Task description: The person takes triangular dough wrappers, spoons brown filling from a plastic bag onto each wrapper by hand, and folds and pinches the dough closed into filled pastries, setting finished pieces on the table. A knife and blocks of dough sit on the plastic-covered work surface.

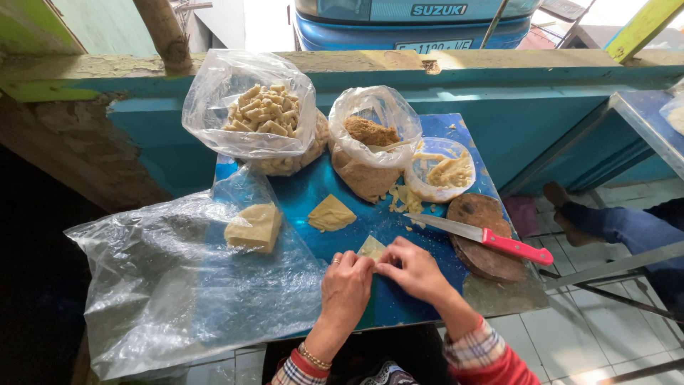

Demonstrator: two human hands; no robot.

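Two bare hands meet at the near edge of a small blue table (pixel 335 192). The left hand (pixel 347 284) and the right hand (pixel 415 269) both have their fingers curled in and pinched shut on one pale wrapper piece (pixel 371 247), which lies flat on the table just beyond the fingertips.

Two clear plastic bags stand at the far edge: the left bag (pixel 249 107), the larger one, is full of short pale rolled pieces, and the middle bag (pixel 370 142), narrower, holds a brown crumbly filling. One round clear tub (pixel 440 170) sits just to the right of that bag, with pale scraps in it and more scraps strewn beside it.

One folded yellow wrapper (pixel 331 213) lies alone on the table's middle. One stack of yellow sheets (pixel 254 227) rests inside a large crumpled plastic sheet (pixel 164 285) that hangs over the table's left side.

One knife (pixel 488 239) with a red handle lies across one round dark wooden board (pixel 484 239) at the right. Behind the wall, one blue vehicle (pixel 413 25) shows a long pale plate.
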